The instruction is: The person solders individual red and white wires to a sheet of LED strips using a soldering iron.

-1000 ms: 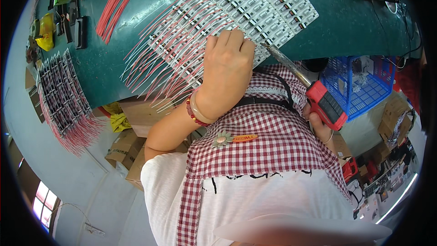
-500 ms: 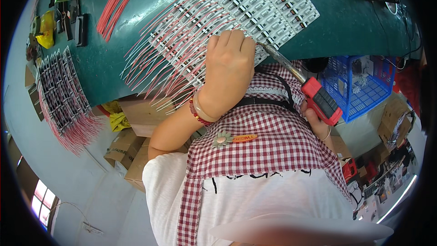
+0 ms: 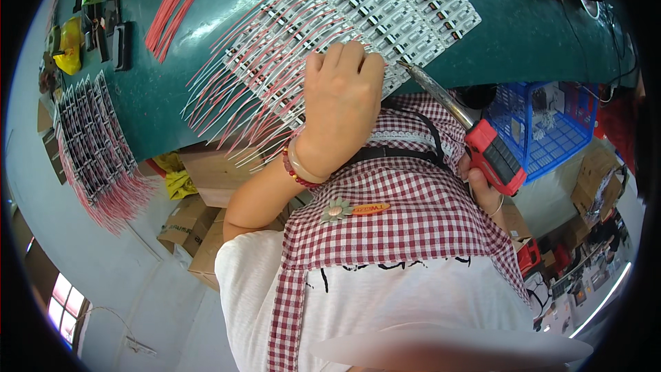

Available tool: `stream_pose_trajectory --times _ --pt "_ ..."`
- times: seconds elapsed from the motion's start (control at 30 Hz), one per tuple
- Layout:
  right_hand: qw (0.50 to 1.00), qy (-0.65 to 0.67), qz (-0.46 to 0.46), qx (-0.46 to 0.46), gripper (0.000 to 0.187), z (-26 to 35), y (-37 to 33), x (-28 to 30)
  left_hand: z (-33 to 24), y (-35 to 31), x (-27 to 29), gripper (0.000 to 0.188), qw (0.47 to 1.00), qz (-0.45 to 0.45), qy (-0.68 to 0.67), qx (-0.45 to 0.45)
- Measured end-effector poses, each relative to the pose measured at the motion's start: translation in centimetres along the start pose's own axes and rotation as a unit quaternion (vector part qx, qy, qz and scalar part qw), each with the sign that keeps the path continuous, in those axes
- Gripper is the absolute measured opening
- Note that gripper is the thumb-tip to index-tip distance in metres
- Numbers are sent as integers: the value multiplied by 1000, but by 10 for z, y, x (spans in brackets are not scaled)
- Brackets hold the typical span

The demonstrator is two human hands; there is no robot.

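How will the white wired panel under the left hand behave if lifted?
The panel is probably light for its size: it looks thin. Its red and white wires likely flop, being slender and curved, and may snag where they cross.

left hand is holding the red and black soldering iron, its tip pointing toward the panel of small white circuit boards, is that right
The hand is wrong: the head view shows the right hand, not the left hand, holding the red and black soldering iron. Its tip does point toward the panel of small white circuit boards.
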State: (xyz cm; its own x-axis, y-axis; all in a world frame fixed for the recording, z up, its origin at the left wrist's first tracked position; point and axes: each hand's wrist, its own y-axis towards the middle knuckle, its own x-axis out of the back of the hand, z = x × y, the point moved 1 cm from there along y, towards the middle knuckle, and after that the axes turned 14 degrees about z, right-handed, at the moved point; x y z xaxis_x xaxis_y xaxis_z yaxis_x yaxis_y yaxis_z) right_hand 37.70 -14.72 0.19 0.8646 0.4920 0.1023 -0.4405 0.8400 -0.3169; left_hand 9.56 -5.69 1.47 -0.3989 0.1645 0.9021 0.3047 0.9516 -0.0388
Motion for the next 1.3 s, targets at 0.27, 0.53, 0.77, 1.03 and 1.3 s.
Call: stream_pose_trajectory --times 0.27,0.53,0.77,1.03,1.3 --pt "1000 -25 -13 -3 27 -10 -10 -2 -7 3 -3 13 1000 -14 1 7" --pt "998 -64 9 -25 22 -13 -12 0 -10 4 0 12 1000 15 17 12" --pt "998 -59 -3 3 21 -16 -16 3 -12 7 1 10 998 49 36 15" --pt "992 -126 13 6 18 -15 -8 1 -13 7 2 10 996 65 49 22" --pt "996 -84 -8 3 18 -20 -19 6 -13 11 7 10 995 81 58 21"
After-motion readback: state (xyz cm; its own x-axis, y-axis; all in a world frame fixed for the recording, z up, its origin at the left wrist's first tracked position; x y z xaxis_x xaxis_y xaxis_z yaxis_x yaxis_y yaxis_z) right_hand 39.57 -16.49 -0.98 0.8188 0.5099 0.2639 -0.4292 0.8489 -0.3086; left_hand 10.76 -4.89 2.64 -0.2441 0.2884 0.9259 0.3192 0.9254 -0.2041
